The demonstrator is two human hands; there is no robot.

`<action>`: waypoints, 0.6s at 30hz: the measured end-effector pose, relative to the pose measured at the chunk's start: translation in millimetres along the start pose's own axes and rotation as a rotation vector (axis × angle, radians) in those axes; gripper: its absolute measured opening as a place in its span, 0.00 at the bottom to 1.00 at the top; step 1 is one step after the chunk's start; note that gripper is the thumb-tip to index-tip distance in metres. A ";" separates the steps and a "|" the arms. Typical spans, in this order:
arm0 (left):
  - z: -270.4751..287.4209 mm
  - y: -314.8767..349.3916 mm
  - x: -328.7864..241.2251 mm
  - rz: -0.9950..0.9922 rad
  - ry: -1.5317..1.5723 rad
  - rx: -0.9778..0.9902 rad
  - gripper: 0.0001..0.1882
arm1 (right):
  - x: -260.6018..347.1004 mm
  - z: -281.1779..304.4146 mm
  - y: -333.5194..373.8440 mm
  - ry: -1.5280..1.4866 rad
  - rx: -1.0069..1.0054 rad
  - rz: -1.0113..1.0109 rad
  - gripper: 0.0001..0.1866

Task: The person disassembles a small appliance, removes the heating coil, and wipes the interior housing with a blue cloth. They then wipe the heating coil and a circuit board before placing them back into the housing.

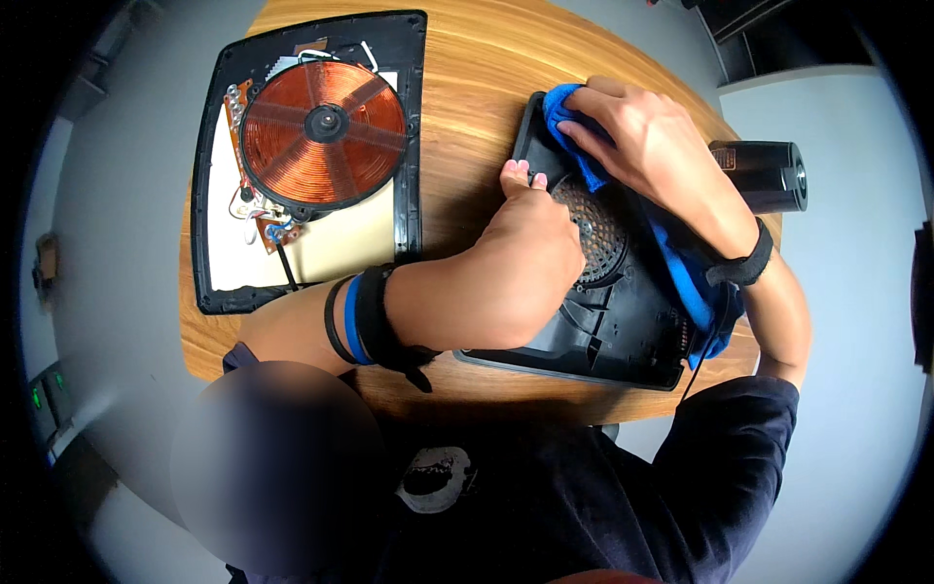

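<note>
Right of centre in frame: black shell [632, 339], long axis running up-frame | left fingers [514, 177] curled over its left rim | right fingers [590, 105], nearer its upper end, grasping blue cloth [592, 175]

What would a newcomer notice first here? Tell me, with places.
Probably the round copper-coloured coil inside the black rectangular casing, on the left of the brown wood-grain table. Next, the bright blue cloth in the right hand, at the far end of the black plastic shell on the right.
</note>
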State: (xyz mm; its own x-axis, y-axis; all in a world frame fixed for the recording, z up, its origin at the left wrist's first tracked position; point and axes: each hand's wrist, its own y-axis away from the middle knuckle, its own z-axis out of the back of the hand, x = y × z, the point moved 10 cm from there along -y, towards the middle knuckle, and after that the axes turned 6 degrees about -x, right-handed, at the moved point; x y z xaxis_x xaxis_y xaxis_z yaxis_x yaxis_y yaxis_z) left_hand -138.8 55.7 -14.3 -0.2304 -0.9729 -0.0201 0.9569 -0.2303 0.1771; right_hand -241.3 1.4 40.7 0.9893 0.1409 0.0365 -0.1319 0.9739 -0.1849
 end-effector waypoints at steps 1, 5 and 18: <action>1.3 1.3 -0.5 0.000 -0.003 0.004 0.20 | 3.2 4.8 -3.2 -0.028 -0.006 -0.020 0.12; 3.2 6.5 0.4 0.049 -0.034 -0.047 0.20 | 23.4 -26.7 2.2 -0.096 0.086 0.049 0.07; 3.5 12.9 4.3 -0.003 0.075 -0.104 0.20 | 28.7 -7.8 2.3 0.285 -0.078 0.017 0.07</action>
State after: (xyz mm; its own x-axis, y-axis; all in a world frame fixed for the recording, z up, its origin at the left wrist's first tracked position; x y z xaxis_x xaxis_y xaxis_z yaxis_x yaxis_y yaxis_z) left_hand -128.1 48.5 -8.7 -0.2234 -0.9701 -0.0952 0.9702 -0.2307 0.0741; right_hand -212.8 6.3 33.7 0.9659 0.0901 -0.2427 -0.1540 0.9536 -0.2587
